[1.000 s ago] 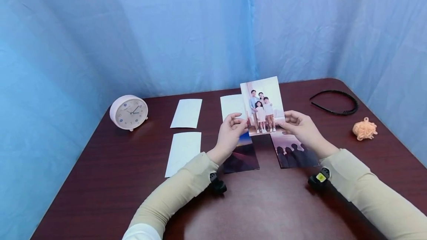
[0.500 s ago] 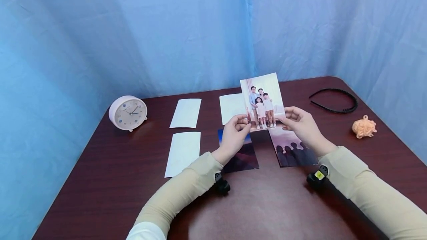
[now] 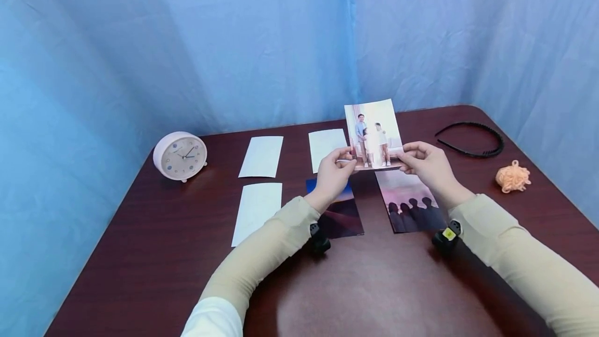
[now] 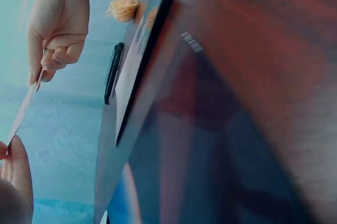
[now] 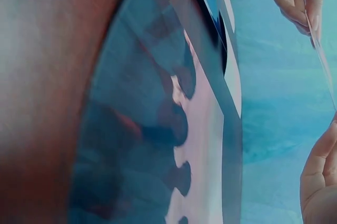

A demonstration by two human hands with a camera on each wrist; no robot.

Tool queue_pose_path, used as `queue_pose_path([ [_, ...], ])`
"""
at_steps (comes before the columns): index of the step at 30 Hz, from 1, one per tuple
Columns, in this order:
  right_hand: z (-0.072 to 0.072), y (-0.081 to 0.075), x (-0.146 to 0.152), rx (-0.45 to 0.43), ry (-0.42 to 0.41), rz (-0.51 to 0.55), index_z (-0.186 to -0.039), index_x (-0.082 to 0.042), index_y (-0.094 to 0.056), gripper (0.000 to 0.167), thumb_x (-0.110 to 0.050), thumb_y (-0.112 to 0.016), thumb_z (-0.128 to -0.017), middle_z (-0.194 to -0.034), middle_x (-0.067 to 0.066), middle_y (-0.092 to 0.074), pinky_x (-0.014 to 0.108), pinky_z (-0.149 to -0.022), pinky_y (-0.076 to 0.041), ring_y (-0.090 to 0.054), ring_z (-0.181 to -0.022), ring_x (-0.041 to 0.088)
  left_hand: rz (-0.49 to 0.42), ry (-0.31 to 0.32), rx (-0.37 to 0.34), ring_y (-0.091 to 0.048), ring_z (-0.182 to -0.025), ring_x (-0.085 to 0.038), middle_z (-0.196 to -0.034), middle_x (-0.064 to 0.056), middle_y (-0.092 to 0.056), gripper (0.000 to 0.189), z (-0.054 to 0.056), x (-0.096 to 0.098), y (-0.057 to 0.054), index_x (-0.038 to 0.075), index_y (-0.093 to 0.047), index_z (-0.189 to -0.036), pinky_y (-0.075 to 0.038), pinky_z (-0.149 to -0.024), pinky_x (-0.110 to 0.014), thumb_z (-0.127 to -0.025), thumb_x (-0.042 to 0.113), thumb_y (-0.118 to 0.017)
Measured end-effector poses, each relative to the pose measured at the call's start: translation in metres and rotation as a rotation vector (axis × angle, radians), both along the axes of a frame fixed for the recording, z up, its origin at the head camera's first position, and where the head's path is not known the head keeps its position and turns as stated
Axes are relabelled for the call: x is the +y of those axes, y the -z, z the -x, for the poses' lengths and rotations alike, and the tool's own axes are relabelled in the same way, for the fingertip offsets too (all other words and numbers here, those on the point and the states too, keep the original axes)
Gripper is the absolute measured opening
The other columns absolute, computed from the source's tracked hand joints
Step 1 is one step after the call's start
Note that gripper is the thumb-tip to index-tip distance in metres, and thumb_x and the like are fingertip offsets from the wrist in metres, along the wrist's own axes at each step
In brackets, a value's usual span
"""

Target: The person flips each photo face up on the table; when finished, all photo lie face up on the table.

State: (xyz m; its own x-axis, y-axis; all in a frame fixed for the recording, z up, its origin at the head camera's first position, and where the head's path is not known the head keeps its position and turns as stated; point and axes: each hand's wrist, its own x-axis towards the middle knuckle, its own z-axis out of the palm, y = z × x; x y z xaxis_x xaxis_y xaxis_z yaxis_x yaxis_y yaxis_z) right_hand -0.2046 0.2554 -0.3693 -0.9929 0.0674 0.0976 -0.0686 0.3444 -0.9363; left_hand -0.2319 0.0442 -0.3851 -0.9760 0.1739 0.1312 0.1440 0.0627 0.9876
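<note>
A family photo is held up above the table, tilted toward the head camera, with glare on its middle. My left hand pinches its lower left corner between thumb and fingers. At the lower right corner, my right hand pinches it the same way. Both wrist views show the photo edge-on between the two hands. Below the hands lie a dark landscape photo, partly hidden by the left hand and wrist, and a pink photo with dark silhouettes.
Two white sheets lie left of the hands, one behind the other. Another white sheet lies behind the left hand. A round alarm clock stands at the far left. To the right are a black headband and a peach yarn bundle.
Both hands have raised the family photo slightly and shifted it a little right and away. Glare has appeared on it. More of the pink silhouette photo shows below.
</note>
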Motion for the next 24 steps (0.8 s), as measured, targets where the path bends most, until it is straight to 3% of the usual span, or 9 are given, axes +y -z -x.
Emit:
queue_pose_path([
  [5,0.010,-0.001,0.003,-0.019,0.000,-0.023,-0.123,0.012,-0.048,0.040,-0.015,-0.057,-0.095,-0.074,-0.021,-0.059,0.016,-0.065,-0.053,-0.061,-0.066,-0.004,-0.025,0.021,-0.086,-0.060,-0.080,-0.010,-0.099,-0.011,-0.058,0.041,0.013,0.007,-0.001,0.000,-0.054,-0.131,-0.056,-0.077,-0.026,-0.090,-0.001,-0.058],
  [10,0.019,0.000,0.004,-0.043,0.028,-0.096,-0.123,0.011,-0.050,0.037,-0.013,-0.056,-0.095,-0.074,-0.020,-0.057,0.015,-0.065,-0.053,-0.061,-0.069,-0.003,-0.013,0.003,-0.112,-0.063,-0.084,-0.016,-0.099,-0.011,-0.058,0.043,0.024,0.013,0.003,0.001,-0.053,-0.132,-0.056,-0.078,-0.028,-0.089,-0.003,-0.057],
  [19,0.034,-0.002,0.006,-0.120,0.060,-0.071,-0.125,0.012,-0.048,0.039,-0.011,-0.055,-0.094,-0.074,-0.018,-0.056,0.021,-0.075,-0.055,-0.060,-0.071,-0.005,-0.078,-0.045,-0.153,-0.056,-0.072,-0.011,-0.083,-0.005,-0.053,0.044,0.036,0.026,0.005,-0.002,-0.052,-0.132,-0.057,-0.077,-0.028,-0.089,-0.007,-0.055],
  [24,0.039,0.002,0.011,-0.151,0.087,-0.105,-0.125,0.011,-0.048,0.037,-0.011,-0.053,-0.095,-0.077,-0.014,-0.057,0.023,-0.077,-0.055,-0.060,-0.072,-0.004,-0.061,-0.012,-0.189,-0.065,-0.084,-0.026,-0.088,-0.009,-0.055,0.050,0.039,0.034,0.002,0.000,-0.049,-0.135,-0.056,-0.081,-0.033,-0.087,-0.009,-0.057],
])
